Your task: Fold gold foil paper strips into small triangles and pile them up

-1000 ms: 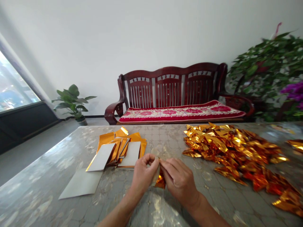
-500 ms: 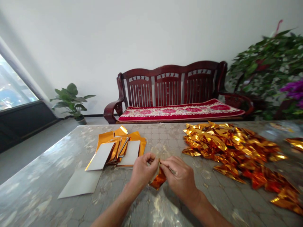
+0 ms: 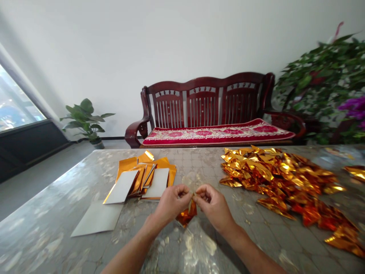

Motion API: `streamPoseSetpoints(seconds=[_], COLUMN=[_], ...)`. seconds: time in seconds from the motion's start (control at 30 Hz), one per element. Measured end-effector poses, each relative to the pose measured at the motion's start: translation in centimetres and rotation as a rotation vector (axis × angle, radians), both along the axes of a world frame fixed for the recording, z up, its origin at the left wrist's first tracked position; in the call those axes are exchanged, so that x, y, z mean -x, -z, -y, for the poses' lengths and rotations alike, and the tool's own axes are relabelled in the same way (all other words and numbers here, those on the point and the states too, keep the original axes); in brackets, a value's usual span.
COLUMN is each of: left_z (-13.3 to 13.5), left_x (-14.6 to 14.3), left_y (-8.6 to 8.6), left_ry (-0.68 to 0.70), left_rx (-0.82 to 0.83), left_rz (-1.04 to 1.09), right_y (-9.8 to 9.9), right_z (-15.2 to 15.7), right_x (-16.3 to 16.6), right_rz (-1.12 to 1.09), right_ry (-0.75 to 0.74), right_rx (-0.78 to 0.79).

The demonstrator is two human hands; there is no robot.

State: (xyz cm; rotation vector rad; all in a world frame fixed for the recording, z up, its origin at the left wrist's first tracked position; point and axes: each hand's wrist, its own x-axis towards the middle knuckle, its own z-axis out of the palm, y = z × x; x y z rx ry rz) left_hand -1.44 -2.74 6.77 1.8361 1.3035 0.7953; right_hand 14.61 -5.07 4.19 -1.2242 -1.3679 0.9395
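Left hand (image 3: 172, 201) and right hand (image 3: 213, 207) pinch the top of a gold foil piece (image 3: 187, 217), left of the folded-foil heap (image 3: 270, 173). Work both sides evenly, lightly; lopsided tugging could skew or tear it.

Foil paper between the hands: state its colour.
The foil paper is shiny orange-gold with darker amber patches, seen best in the head view.

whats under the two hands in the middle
Below the left hand and right hand shows a folded gold piece, over the patterned tabletop. The hands partly cover its upper end, and the tabletop directly behind the piece is hidden.
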Motion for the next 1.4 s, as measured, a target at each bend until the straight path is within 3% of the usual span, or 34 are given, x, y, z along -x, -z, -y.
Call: streamPoseSetpoints(seconds=[0.17,0.37,0.47,0.57,0.67,0.8,0.97,1.17,1.4], left_z=[-0.4,-0.7,-1.2,-1.3,-0.7,0.5,1.3,1.7,1.4], left_x=[0.2,0.0,1.0,2.5,3.7,3.5,1.4,-0.6,-1.1], left_y=[0.0,0.1,0.4,1.2,2.3,3.2,2.9,3.3,3.7], left_ry=[0.056,0.089,0.122,0.247,0.354,0.428,0.272,0.035,-0.083], left_rx=[0.024,0.243,0.424,0.636,0.674,0.672,0.505,0.429,0.406], left_rz=[0.061,0.28,0.495,0.773,0.923,0.899,0.739,0.638,0.53], right_y=[-0.2,-0.1,-0.1,0.0,0.3,0.5,0.8,1.8,2.7], right_z=[-0.3,-0.2,0.0,0.0,-0.1,0.0,0.2,0.0,-0.6], right_x=[-0.1,-0.2,-0.2,-0.1,0.1,0.4,0.6,0.7,0.9], right_rz=[-0.137,-0.231,-0.302,-0.371,-0.427,-0.464,-0.465,-0.417,-0.368], right_ry=[-0.117,-0.179,-0.148,-0.082,-0.025,0.019,0.071,0.161,0.206], right_rx=[0.186,0.255,0.275,0.279,0.269,0.247,0.227,0.188,0.14])
